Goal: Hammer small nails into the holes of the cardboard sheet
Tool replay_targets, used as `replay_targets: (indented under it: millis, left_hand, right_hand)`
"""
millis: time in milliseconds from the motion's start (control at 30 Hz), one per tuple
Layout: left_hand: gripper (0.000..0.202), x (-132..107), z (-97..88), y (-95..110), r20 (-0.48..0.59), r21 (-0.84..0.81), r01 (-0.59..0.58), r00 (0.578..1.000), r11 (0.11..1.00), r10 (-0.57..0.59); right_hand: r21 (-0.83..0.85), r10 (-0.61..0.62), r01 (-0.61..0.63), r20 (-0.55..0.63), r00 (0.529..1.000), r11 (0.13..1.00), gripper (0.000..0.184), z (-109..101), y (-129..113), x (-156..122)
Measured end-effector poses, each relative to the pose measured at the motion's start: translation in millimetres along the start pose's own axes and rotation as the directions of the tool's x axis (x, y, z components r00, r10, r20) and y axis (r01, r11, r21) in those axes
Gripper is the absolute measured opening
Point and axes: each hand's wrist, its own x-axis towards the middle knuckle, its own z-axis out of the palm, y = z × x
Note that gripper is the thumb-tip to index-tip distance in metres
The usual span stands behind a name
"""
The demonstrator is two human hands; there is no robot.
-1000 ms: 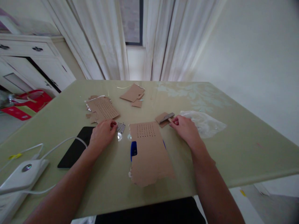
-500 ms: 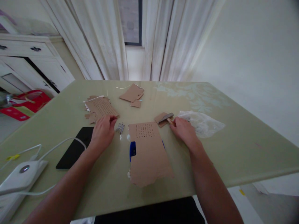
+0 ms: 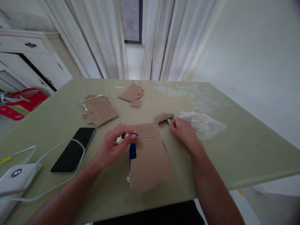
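The thumb and fingers of my left hand (image 3: 114, 142) are closed in a pinch on a small metal nail (image 3: 134, 133), over the left edge of a perforated cardboard sheet (image 3: 151, 159). Rows of small dark holes run across the sheet's far part. A blue object (image 3: 132, 151) shows from beneath the sheet, mostly hidden. To the right, my right hand (image 3: 185, 131) is wrapped round the wooden handle of a hammer (image 3: 169, 117). Its metal head rests at a small folded cardboard piece (image 3: 161, 118).
Another punched cardboard piece (image 3: 100, 109) lies at the left back, and cardboard scraps (image 3: 132, 93) lie farther behind. A clear plastic bag (image 3: 203, 125) is beyond my right hand. On the left are a black phone (image 3: 72, 151), a white power strip (image 3: 18, 178) and a looping cable.
My left hand has moved right, from beside the loose nails to over the perforated cardboard, with a nail now in its fingertips. The right hand and the hammer have stayed nearly still.
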Motion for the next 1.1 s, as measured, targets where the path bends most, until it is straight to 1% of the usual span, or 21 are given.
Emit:
replay_targets:
  millis: [100, 267, 467, 700, 900, 1100]
  left_hand:
    - [0.017, 0.9, -0.4, -1.1, 0.017, 0.005, 0.007, 1.0, 1.0, -0.007]
    - [0.019, -1.2, -0.1, -4.5, 0.014, 0.034, 0.033, 0.999, 0.999, -0.034]
    - [0.016, -1.7, -0.6, -6.5, 0.002, 0.042, 0.021, 1.0, 0.999, -0.021]
    - [0.019, -1.1, 0.0, -5.4, 0.006, 0.046, 0.027, 1.0, 0.999, -0.027]
    - [0.016, -0.9, -0.3, -3.7, 0.012, 0.055, 0.007, 1.0, 0.998, -0.007]
    - [0.007, -0.3, 0.1, -0.7, 0.002, 0.058, -0.08, 0.997, 0.995, 0.08]
  right_hand:
    - [-0.009, -0.009, 0.009, 0.003, 1.0, 1.0, 0.027, 0.7, -0.2, 0.3]
    - [-0.005, -0.014, 0.014, -0.002, 1.0, 1.0, 0.025, 2.6, 0.6, 1.3]
    - [0.012, -0.011, 0.011, -0.001, 1.0, 1.0, 0.024, 2.5, 0.5, 0.8]
    - [0.018, -0.007, 0.007, 0.005, 1.0, 1.0, 0.025, 0.6, -0.8, -0.5]
    - [0.02, -0.01, 0.01, 0.005, 1.0, 1.0, 0.025, 2.1, 0.1, 0.6]
    - [0.001, -0.018, 0.018, 0.005, 1.0, 1.0, 0.027, 1.0, -0.6, 0.1]
